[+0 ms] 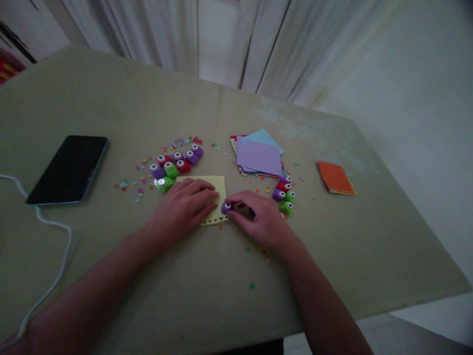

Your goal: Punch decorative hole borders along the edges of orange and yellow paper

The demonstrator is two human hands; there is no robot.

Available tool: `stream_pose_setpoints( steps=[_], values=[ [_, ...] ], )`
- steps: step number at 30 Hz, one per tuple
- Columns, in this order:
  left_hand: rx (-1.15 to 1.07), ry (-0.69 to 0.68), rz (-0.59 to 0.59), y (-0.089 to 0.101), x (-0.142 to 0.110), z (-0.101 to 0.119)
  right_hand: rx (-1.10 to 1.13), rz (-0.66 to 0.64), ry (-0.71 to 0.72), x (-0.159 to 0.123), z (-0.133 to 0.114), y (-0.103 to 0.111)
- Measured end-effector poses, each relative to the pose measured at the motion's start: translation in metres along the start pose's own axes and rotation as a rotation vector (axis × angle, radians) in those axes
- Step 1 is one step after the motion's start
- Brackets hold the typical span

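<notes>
Yellow paper [220, 189] partly hidden beneath the left grip [187, 203]

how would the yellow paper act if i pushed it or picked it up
The yellow paper looks thin, so it would probably flex when lifted, and likely feel light. With the left hand resting on it, it may resist sliding.

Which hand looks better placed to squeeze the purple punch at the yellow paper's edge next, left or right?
The right hand, most likely: it grips the purple punch at the right edge of the yellow paper. The left hand lies across the paper, apart from that punch.
</notes>
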State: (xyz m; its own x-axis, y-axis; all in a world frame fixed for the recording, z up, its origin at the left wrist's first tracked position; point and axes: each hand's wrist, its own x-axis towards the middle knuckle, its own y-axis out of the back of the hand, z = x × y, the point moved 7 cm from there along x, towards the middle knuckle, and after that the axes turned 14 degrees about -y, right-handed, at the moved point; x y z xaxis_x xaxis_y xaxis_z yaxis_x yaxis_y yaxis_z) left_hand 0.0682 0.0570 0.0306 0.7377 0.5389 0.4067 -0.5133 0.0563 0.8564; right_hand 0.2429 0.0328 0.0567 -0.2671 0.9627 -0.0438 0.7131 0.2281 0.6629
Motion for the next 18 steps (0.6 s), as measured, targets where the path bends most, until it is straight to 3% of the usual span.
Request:
stream_pose_setpoints(
  steps=[18],
  values=[
    [-0.097,-0.016,-0.080,-0.0028,-0.0024,-0.0001,0.015,-0.029,0.025,-0.0002,0.0014,0.0057]
  ],
)
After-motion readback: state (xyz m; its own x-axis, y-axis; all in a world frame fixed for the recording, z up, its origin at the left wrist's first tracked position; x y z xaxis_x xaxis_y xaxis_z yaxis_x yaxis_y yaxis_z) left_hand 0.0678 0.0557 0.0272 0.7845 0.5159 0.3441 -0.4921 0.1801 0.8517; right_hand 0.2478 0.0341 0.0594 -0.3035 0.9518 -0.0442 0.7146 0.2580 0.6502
